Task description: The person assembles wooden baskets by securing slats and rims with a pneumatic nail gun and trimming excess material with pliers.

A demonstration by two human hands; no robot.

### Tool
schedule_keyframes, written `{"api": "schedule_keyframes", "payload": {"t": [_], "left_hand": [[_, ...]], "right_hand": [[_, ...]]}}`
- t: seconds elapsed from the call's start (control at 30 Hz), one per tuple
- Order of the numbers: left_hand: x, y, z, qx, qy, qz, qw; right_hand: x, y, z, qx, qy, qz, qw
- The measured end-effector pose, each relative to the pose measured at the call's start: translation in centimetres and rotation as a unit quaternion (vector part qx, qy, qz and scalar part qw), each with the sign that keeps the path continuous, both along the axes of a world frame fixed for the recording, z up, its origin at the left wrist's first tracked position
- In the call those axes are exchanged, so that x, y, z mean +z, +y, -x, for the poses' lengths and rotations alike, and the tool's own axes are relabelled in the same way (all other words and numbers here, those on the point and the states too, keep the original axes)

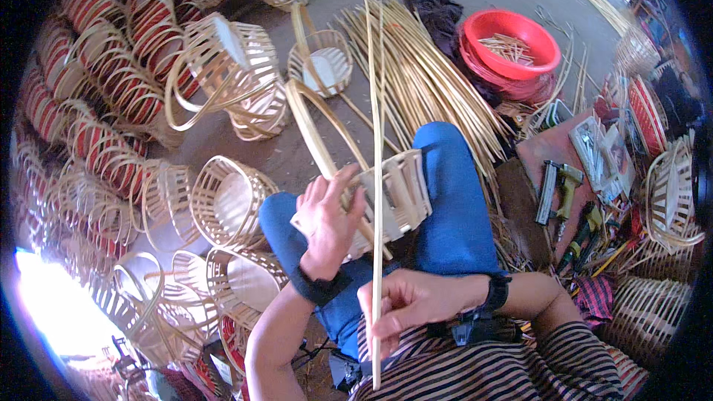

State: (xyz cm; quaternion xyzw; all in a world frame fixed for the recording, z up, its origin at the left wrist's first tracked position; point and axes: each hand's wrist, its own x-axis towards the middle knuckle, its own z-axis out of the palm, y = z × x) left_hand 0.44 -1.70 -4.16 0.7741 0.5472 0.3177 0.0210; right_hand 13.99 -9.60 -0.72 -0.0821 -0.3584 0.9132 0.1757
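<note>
A woven bamboo basket with a tall arched handle lies tilted on its side across my lap, between my blue-clad knees. My left hand grips it where the handle meets the rim, fingers bent round that part. Upright in front of the basket runs a long, pale bamboo strip. My right hand pinches this strip near its lower end, close to my striped shirt. Whether the strip touches the basket, I cannot tell.
Many finished baskets crowd the left, with red-banded stacks behind. A bundle of bamboo strips lies ahead. To the right are a red basin holding short sticks, a staple gun and other tools.
</note>
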Motion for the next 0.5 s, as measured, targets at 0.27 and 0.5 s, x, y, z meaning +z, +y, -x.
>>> {"api": "schedule_keyframes", "payload": {"t": [0.27,0.5], "left_hand": [[-0.7,0.4,0.4,-0.028,0.011,0.031,0.999],[-0.1,1.6,1.4,-0.082,-0.214,0.16,0.96]], "right_hand": [[-2.9,3.2,-0.5,-0.153,-0.363,-0.464,0.793],[-5.4,2.9,-0.4,-0.262,-0.38,-0.419,0.782]]}}
